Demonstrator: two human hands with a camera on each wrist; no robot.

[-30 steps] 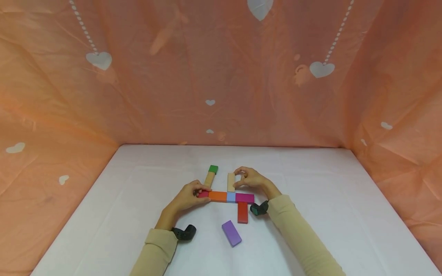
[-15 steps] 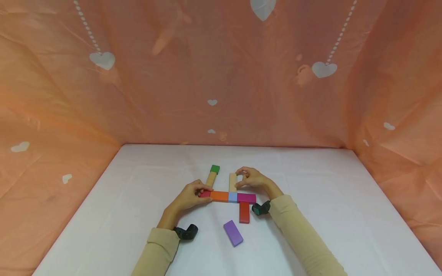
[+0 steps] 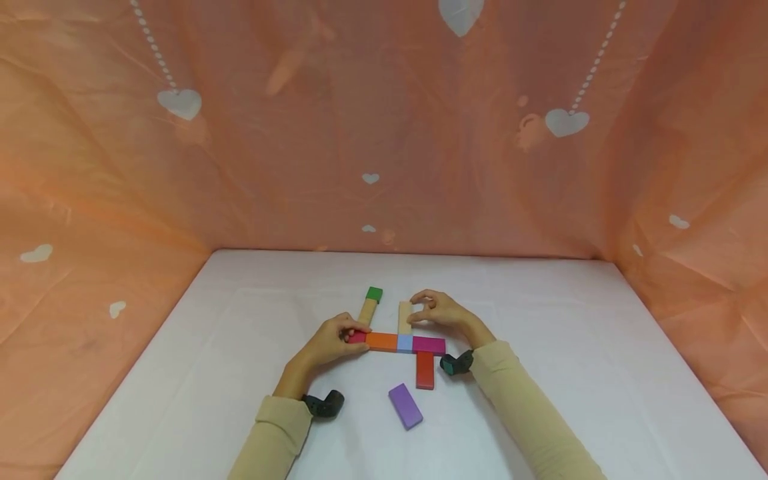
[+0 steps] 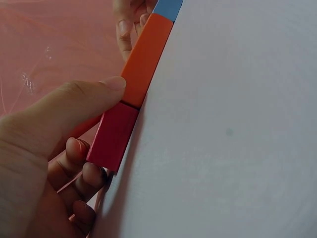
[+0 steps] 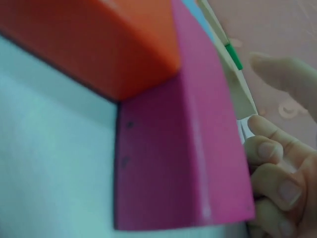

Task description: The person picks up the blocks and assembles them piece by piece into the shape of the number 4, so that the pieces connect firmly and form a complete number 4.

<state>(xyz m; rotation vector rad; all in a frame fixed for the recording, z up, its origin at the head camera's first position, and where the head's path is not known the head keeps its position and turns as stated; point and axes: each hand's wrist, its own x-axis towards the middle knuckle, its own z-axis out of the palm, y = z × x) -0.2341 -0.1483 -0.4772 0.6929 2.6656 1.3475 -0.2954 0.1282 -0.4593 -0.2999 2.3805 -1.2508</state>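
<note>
My left hand [image 3: 331,339] holds the crimson block [image 4: 113,136] at the left end of a row. Its thumb lies along the joint with the orange block [image 3: 381,342], and its other fingers curl by the outer end. A light blue block [image 3: 405,343] and a magenta block [image 3: 429,345] continue the row rightward. My right hand [image 3: 444,311] is beside the plain wooden block [image 3: 405,318], which stands off behind the blue one. Thumb and index tips are spread along that block's right side; the remaining fingers curl in the right wrist view.
A tan block [image 3: 368,311] with a green block [image 3: 375,294] at its far end slants behind the left hand. A red block [image 3: 425,370] extends toward me from the magenta one. The purple block [image 3: 405,406] lies apart on the white table [image 3: 540,400].
The whole view shifts slightly, with everything appearing a little further right. Both hands keep their places at the blocks.
</note>
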